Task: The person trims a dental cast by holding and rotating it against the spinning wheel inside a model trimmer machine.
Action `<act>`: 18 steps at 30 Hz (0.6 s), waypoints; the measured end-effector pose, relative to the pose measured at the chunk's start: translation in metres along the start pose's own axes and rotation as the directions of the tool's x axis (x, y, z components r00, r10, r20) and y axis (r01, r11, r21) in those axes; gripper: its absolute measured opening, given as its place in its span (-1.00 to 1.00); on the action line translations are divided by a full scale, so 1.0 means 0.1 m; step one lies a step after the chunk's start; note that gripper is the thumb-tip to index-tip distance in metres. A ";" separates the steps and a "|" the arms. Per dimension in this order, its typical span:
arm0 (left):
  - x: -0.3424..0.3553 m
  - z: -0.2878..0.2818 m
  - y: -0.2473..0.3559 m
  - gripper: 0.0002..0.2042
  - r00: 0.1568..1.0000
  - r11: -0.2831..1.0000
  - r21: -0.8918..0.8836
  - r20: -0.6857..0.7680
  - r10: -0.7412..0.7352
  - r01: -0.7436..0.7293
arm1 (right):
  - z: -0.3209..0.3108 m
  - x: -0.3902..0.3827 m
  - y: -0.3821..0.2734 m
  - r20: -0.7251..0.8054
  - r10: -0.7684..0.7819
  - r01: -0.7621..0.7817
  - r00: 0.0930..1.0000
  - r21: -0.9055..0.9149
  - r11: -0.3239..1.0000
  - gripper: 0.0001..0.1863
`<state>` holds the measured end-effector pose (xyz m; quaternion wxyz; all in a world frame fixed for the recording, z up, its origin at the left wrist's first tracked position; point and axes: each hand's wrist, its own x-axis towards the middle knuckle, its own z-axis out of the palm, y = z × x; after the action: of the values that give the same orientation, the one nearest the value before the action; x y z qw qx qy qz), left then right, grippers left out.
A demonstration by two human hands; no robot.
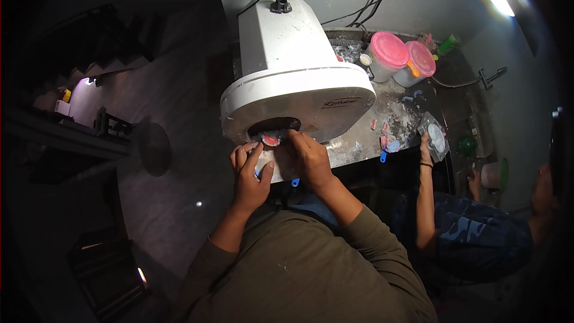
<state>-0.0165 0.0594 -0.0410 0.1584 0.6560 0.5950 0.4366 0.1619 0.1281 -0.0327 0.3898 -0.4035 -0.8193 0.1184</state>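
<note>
A large white machine with a round base stands on the workbench, with a dark opening at its front. In that opening sits a small red and white piece. My left hand pinches at the piece from the left, fingers bent. My right hand presses at the opening's right side, fingers curled on the piece's edge. A pale flat part lies under both hands. Exactly what each hand grips is hard to tell.
Two pink-lidded plastic tubs stand at the back of the messy bench. Another person sits at my right, one hand by a clear packet. Cables hang on the wall. The left side is dark.
</note>
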 end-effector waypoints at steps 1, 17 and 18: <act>0.00 -0.02 -0.03 -0.55 1.000 1.000 -0.024 0.010 0.008 -0.008 | -0.01 0.00 -0.02 -0.034 -0.011 0.012 0.999 0.021 1.000 -0.60; -0.06 -0.31 0.33 -0.44 0.961 0.667 -0.697 0.134 -0.243 0.265 | -0.22 -0.06 -0.55 -0.214 -0.132 0.164 0.968 0.140 0.977 -0.69; -0.04 -0.35 0.40 -0.44 0.961 0.666 -0.697 0.132 -0.244 0.264 | -0.23 -0.07 -0.58 -0.223 -0.124 0.162 0.967 0.159 0.974 -0.69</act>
<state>-0.0172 0.0354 0.0062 0.4653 0.4609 0.4645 0.5960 0.1485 0.0826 0.0079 0.5163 -0.3174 -0.7866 0.1184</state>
